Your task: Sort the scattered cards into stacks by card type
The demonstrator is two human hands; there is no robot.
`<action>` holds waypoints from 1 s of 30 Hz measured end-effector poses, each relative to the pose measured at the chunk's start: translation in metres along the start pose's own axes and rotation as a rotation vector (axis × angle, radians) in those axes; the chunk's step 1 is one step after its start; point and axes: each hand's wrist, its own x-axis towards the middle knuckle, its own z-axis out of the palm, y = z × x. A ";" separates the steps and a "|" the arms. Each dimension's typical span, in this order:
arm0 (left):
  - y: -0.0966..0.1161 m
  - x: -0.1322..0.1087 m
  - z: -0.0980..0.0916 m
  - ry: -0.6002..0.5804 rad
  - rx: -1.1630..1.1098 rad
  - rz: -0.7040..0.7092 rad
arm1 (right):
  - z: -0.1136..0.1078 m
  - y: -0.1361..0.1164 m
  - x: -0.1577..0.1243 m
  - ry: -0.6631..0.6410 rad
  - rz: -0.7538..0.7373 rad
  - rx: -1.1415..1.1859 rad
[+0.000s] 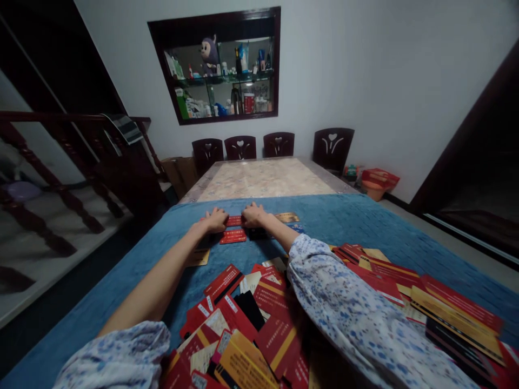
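Note:
Both of my arms reach forward over the blue cloth (162, 240) to a row of cards near its far edge. My left hand (217, 220) has its fingers bent down at the left end of a small red card (234, 220). At that card's right end is my right hand (254, 214), its fingers curled and closed; the fingertips are partly hidden. A second red card (233, 236) lies just nearer. Dark cards sit under my right wrist. A gold card (287, 217) and a blue card (297, 228) lie to the right.
A heap of red and gold cards (279, 335) spreads between my forearms. More overlapping cards (454, 308) lie right of my right sleeve. One yellow card (199, 257) is beside my left forearm. Beyond the cloth stretches the patterned tabletop (263, 178), with dark chairs (240, 147) behind.

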 end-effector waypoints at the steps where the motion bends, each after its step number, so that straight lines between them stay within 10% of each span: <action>1: 0.000 0.000 0.000 -0.008 0.008 0.003 | 0.000 -0.001 0.001 0.000 0.006 0.003; 19: 0.006 -0.008 -0.008 0.002 0.037 -0.003 | -0.005 -0.003 -0.004 0.018 0.011 -0.001; 30: 0.017 -0.024 -0.016 0.116 0.005 -0.034 | -0.036 0.043 -0.054 0.124 0.019 -0.038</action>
